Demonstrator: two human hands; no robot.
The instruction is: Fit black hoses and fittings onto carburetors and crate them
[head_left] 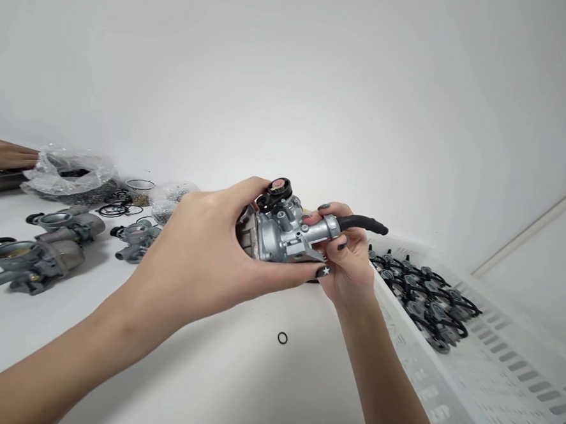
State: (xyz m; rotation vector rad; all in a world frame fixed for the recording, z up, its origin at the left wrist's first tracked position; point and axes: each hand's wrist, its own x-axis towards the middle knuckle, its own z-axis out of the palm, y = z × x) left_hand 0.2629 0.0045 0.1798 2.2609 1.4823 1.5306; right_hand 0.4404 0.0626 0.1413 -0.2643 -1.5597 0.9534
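Note:
A silver metal carburetor (pixel 281 234) is held in the air above the white table. My left hand (pixel 204 245) wraps round its body from the left, thumb along the lower side. At its right end, my right hand (pixel 349 261) grips the threaded cap where a black rubber boot (pixel 363 224) sticks out to the right. On top of the body sits a black round part (pixel 279 187) with a reddish centre. Below the hands, a small black O-ring (pixel 282 338) lies on the table.
Several other carburetors (pixel 35 261) stand at the left. Behind them are black rings (pixel 115 208) and a clear plastic bag (pixel 72 173) of dark parts. Another person's hand (pixel 6 155) rests over a tray at far left. A white crate (pixel 507 379) with several carburetors (pixel 421 297) stands right.

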